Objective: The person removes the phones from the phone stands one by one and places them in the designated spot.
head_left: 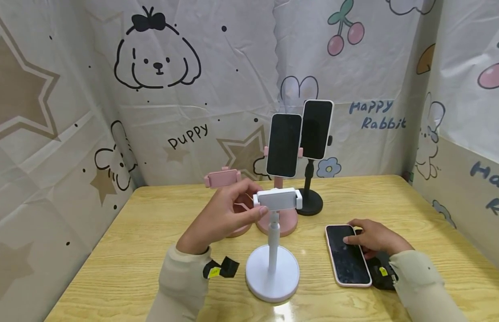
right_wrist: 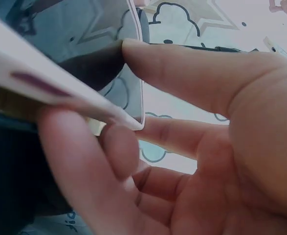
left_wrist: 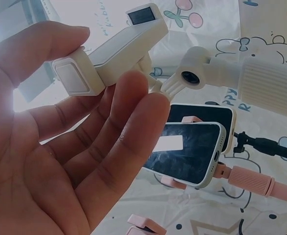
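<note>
phones (head_left: 348,257) number three, phone stands (head_left: 273,243) four.

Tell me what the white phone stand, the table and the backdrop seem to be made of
White phone stand: probably satin plastic, given its smooth surface and ribbed stem.
Table: wood or wood-look laminate, lightly glossy, from the grain and bright reflection.
Backdrop: fabric or thin plastic sheet, low sheen, going by its creases.
</note>
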Action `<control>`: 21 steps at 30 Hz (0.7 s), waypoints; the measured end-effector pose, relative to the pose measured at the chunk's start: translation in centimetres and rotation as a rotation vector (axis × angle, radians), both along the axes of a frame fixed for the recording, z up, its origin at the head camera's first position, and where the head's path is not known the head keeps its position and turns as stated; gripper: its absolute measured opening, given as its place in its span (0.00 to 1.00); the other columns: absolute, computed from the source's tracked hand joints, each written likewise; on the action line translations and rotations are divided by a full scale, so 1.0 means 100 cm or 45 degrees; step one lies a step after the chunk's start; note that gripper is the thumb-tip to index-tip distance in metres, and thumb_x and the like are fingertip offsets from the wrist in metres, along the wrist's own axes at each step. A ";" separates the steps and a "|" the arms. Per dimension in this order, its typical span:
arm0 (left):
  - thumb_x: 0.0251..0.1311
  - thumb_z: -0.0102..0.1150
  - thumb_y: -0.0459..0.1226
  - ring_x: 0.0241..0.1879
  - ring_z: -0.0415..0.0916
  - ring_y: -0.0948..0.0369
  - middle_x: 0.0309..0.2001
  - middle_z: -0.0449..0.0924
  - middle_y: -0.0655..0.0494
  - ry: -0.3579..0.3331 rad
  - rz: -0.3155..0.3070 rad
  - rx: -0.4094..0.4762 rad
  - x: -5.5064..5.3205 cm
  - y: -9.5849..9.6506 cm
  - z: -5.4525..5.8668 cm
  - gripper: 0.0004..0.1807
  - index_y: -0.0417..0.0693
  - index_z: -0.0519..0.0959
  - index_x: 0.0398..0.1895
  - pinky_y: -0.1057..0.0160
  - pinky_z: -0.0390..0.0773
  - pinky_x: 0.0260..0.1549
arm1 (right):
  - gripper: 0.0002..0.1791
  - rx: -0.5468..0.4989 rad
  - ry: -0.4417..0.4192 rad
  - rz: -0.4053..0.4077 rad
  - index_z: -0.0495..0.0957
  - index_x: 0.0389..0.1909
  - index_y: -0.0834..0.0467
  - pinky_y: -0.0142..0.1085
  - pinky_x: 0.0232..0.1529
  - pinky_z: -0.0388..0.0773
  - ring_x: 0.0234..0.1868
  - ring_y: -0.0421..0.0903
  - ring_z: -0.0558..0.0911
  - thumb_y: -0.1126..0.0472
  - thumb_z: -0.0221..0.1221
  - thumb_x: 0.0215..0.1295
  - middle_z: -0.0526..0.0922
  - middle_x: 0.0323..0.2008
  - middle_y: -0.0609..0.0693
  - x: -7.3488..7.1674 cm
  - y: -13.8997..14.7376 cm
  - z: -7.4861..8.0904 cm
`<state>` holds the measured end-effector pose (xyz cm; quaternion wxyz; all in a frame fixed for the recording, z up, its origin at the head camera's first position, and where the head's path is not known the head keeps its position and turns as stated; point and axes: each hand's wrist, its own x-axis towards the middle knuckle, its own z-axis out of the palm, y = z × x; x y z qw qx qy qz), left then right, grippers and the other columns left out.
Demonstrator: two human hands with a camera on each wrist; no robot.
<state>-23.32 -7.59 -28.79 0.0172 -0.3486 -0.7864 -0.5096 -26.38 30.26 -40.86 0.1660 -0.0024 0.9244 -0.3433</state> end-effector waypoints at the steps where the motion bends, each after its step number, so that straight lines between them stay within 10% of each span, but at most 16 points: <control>1: 0.59 0.64 0.36 0.35 0.78 0.57 0.40 0.78 0.52 0.001 -0.001 0.000 0.000 0.000 0.000 0.14 0.43 0.77 0.47 0.61 0.80 0.34 | 0.34 0.006 -0.003 -0.005 0.64 0.63 0.69 0.40 0.24 0.82 0.28 0.48 0.77 0.55 0.64 0.62 0.75 0.38 0.60 0.000 0.000 -0.001; 21: 0.59 0.64 0.35 0.35 0.77 0.57 0.40 0.78 0.53 0.002 0.019 -0.021 0.000 0.001 0.000 0.14 0.43 0.76 0.47 0.61 0.81 0.35 | 0.29 0.095 0.051 0.005 0.70 0.58 0.65 0.43 0.27 0.82 0.34 0.50 0.79 0.55 0.66 0.60 0.75 0.47 0.66 -0.003 0.003 -0.008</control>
